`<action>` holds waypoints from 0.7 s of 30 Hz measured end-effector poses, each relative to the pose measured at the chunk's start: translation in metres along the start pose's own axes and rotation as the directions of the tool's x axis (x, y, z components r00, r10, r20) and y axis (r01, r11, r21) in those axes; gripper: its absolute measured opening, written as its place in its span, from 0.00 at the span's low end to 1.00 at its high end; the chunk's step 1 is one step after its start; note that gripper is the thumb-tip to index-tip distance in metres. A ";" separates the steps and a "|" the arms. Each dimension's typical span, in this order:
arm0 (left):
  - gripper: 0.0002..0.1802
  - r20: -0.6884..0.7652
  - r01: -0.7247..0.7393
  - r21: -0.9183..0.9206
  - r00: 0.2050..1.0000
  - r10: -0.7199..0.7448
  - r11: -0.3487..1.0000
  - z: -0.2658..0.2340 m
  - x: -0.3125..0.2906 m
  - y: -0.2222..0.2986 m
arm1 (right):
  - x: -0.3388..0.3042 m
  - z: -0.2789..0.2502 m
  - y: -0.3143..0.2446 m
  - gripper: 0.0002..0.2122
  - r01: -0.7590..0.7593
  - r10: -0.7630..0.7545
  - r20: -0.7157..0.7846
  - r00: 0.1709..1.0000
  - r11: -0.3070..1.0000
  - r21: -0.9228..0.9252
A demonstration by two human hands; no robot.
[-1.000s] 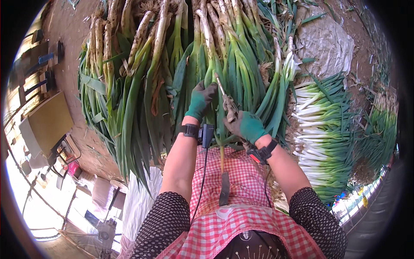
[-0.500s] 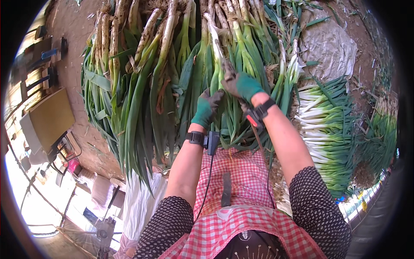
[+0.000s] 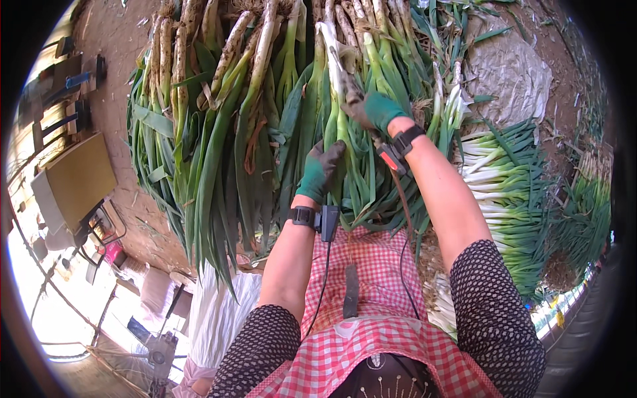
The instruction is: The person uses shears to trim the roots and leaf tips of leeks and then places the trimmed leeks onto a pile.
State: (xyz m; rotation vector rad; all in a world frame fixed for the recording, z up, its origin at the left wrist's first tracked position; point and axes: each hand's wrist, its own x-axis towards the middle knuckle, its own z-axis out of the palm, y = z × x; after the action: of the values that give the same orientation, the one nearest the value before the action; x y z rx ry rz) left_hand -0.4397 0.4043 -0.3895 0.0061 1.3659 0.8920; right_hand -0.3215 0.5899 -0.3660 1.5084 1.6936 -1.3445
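Note:
A long green onion [image 3: 333,56] with a white stem lies lengthwise in front of me, root end away. My left hand [image 3: 321,167], in a green glove with dark, soiled fingers, is closed round its green part. Close by on the right, my right hand [image 3: 373,110], gloved alike, has its fingers curled beside the white stem. From below that hand comes a brown hose [image 3: 400,189] with a dark end; its grip end is mostly hidden by the glove. Loose, dirty outer skin hangs along the stem's right side.
Unpeeled green onions [image 3: 212,132] with soil on their stems spread in a thick heap across the far side. At right lies a stacked row of clean white-stemmed onions [image 3: 491,176], near a crumpled pale sheet [image 3: 511,73]. A tan-topped stool [image 3: 76,176] stands at left.
My right hand has shifted slightly up and right. More bright white shows on the upper stem. My left hand has dropped a little along the green part.

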 end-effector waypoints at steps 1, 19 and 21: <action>0.19 0.035 -0.029 0.017 0.999 0.029 0.999 0.005 -0.003 0.001 | -0.006 0.005 0.008 0.38 0.020 -0.020 0.014 1.000 0.999 -0.034; 0.25 0.034 -0.432 0.344 0.893 0.449 0.833 0.075 0.113 0.003 | -0.377 -0.039 0.220 0.13 0.175 0.332 -0.449 0.830 0.609 0.774; 0.45 -0.067 -0.191 0.648 0.950 0.305 0.737 0.148 0.101 -0.002 | -0.422 -0.058 0.227 0.15 0.266 0.373 -0.443 0.815 0.437 0.859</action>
State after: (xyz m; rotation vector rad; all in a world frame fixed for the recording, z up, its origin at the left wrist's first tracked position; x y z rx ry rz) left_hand -0.3210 0.5296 -0.4368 0.6712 1.8082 0.6114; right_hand 0.0147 0.4324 -0.0580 2.8310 1.0999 -2.0795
